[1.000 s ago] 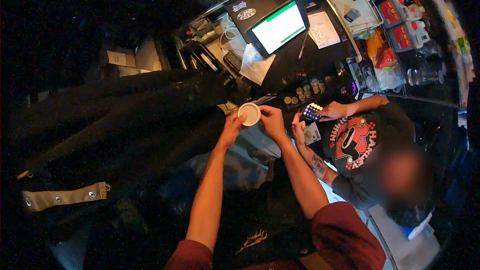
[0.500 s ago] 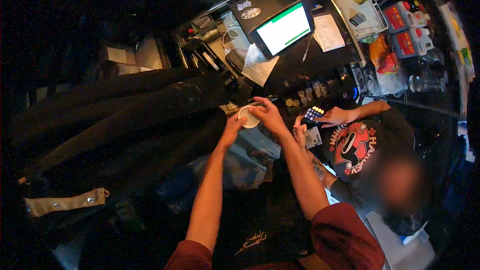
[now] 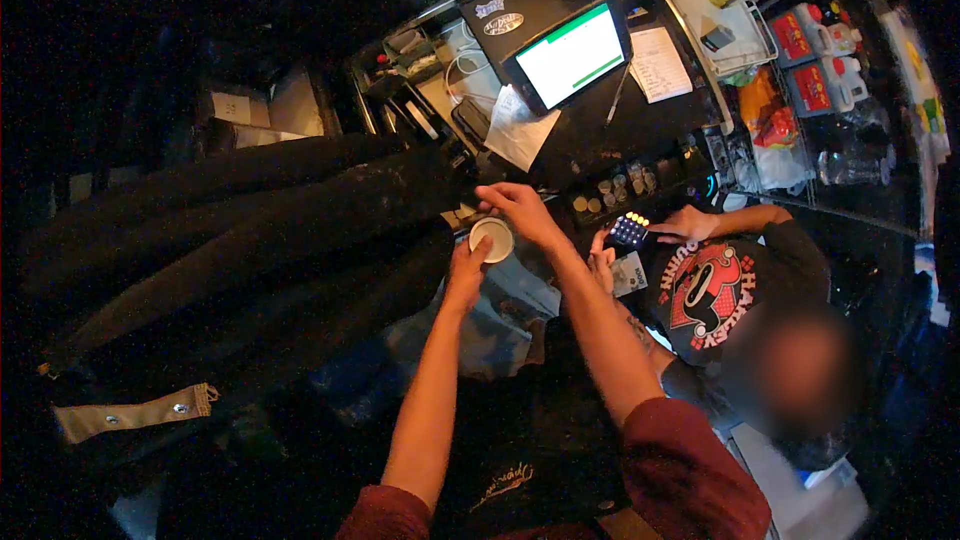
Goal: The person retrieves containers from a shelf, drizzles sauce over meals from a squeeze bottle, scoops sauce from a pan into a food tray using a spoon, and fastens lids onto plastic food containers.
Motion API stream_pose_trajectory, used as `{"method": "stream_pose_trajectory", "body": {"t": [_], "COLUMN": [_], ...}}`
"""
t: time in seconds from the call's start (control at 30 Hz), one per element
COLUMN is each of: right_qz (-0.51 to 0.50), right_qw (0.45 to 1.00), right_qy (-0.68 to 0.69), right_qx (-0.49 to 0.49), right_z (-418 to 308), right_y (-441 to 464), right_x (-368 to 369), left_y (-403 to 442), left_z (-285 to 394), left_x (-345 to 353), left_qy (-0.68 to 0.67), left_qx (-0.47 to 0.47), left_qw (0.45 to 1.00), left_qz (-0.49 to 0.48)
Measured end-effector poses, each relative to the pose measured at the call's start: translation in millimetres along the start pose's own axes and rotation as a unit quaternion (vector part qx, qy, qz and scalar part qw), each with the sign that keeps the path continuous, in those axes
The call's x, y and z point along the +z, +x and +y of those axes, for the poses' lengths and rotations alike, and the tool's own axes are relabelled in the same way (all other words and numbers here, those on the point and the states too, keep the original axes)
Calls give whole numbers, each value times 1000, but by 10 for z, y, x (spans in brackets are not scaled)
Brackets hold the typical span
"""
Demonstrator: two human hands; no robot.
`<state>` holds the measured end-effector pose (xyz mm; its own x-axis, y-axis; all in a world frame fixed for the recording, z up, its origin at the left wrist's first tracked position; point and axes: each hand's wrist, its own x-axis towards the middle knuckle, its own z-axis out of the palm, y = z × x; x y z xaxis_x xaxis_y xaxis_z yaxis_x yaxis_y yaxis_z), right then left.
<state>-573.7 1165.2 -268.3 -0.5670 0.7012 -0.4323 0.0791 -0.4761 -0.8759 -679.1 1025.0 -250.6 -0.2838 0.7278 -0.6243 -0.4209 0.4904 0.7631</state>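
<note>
A small round pale container or lid (image 3: 493,241) is held in my left hand (image 3: 469,265), with the thumb over its near rim. Just above it is my right hand (image 3: 515,209), its fingers reaching left and apart from the round object. Whether those fingertips pinch something small cannot be made out. Beyond the hands lie a dark counter edge and a white paper (image 3: 519,130).
To the right a co-worker in a printed black shirt (image 3: 712,285) touches a lit keypad device (image 3: 629,229). A tablet screen (image 3: 571,55), a written sheet (image 3: 661,64), coins (image 3: 614,188) and a wire rack (image 3: 722,18) stand beyond. Dark cloth (image 3: 260,220) spreads left.
My right hand has let go of the round object and moved up and left, above it. My left hand still holds it, slightly lower and further left.
</note>
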Motion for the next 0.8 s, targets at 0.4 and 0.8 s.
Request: {"method": "stream_pose_trajectory", "body": {"t": [0.4, 0.8], "right_qz": [-86, 11], "right_qw": [996, 921], "right_qy": [-28, -250], "right_qx": [6, -299], "right_z": [-272, -273], "right_y": [185, 299], "right_x": [90, 97], "left_y": [11, -161], "left_z": [-20, 317], "left_x": [-105, 40], "left_qy": [175, 120], "left_qx": [70, -6], "left_qw": [982, 991], "left_qz": [16, 66]}}
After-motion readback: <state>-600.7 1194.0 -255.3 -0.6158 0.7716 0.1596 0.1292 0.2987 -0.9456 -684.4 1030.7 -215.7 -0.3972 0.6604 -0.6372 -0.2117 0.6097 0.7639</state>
